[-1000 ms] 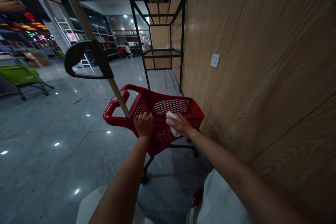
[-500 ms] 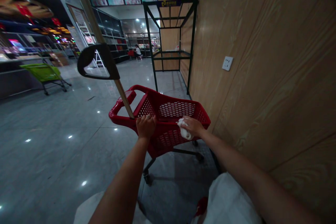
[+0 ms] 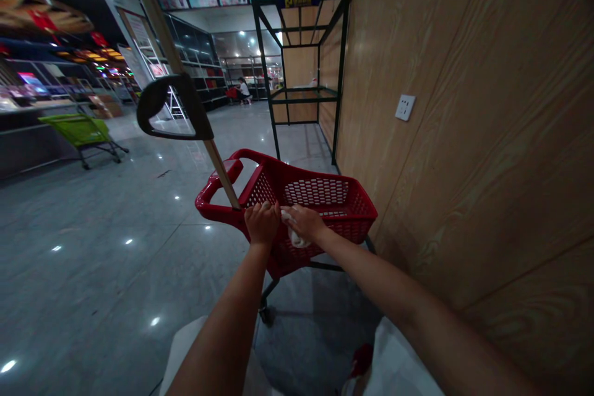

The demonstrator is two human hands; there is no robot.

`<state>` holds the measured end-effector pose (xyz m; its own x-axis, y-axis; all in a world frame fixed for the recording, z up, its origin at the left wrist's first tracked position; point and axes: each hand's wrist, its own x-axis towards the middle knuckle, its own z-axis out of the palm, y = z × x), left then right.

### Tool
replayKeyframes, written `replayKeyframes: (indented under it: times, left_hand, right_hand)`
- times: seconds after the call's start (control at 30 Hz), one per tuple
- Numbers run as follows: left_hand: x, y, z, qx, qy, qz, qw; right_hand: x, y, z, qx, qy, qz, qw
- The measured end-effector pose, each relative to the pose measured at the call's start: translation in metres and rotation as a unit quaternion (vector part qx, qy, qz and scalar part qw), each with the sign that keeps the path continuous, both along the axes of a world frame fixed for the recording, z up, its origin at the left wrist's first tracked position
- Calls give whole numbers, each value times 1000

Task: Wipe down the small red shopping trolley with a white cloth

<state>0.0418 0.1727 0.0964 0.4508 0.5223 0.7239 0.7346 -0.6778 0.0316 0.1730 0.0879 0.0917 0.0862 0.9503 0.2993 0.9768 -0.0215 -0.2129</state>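
Observation:
A red plastic shopping cart (image 3: pixel 334 201) stands on the grey floor beside a wooden wall. My left hand (image 3: pixel 261 223) is closed over the cart's near rim. Right beside it, my right hand (image 3: pixel 304 221) presses a crumpled white cloth (image 3: pixel 293 234) against the same rim, fingers curled round the cloth. A wooden pole (image 3: pixel 185 83) with a black dustpan-like head (image 3: pixel 174 108) leans up out of the cart's left end.
An empty dark metal shelf frame (image 3: pixel 301 74) stands against the wooden wall (image 3: pixel 464 105) behind the cart. A white socket plate (image 3: pixel 404 107) is on the wall. A green cart (image 3: pixel 81 130) is far left. A person crouches far back by the shelves (image 3: pixel 242 90).
My right hand with the cloth slid left along the cart's rim, from the right part to next to my left hand. The left hand kept its grip.

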Motion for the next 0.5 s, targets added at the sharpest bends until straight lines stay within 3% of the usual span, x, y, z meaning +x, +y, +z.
replayKeyframes:
  times: [0.13,0.5]
  left_hand:
    - [-5,4,1,-18,11,-19,1000]
    - [1,2,-2,-2,-9,-8,1000]
  right_hand:
    - [3,-1,-7,20,30,7,999]
    - [126,-95,-35,-35,-14,-94,995]
